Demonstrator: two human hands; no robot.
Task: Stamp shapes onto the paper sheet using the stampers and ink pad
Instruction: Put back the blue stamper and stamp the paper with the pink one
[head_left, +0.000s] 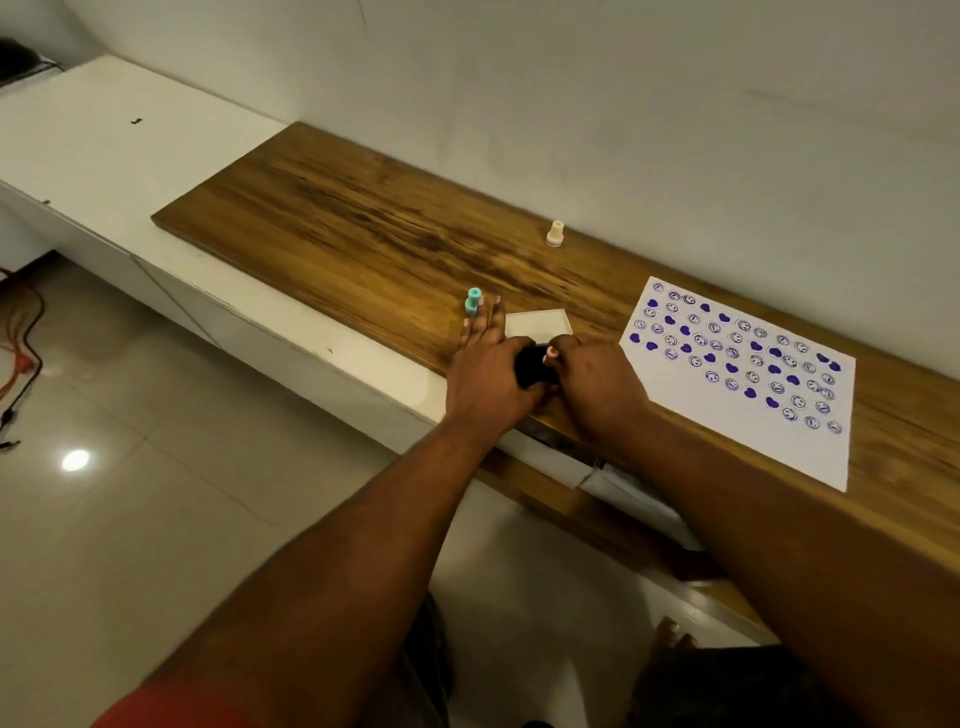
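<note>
The dark ink pad (531, 368) sits near the front edge of the wooden top, held between both hands. My left hand (485, 371) grips its left side with the thumb, fingers stretched forward on the wood. My right hand (597, 379) curls over its right side, one fingertip on top. A white square lid (539, 323) lies just behind the pad. A teal stamper (472, 301) stands upright beside my left fingertips. A cream stamper (555, 234) stands farther back near the wall. The paper sheet (727, 415), covered with several purple hearts and round face stamps, lies to the right.
The wooden top (337, 218) runs along a white wall, with a white counter (104, 145) to its left. Below the front edge a white drawer edge (550, 457) shows. Cables (21, 358) lie on the tiled floor at far left.
</note>
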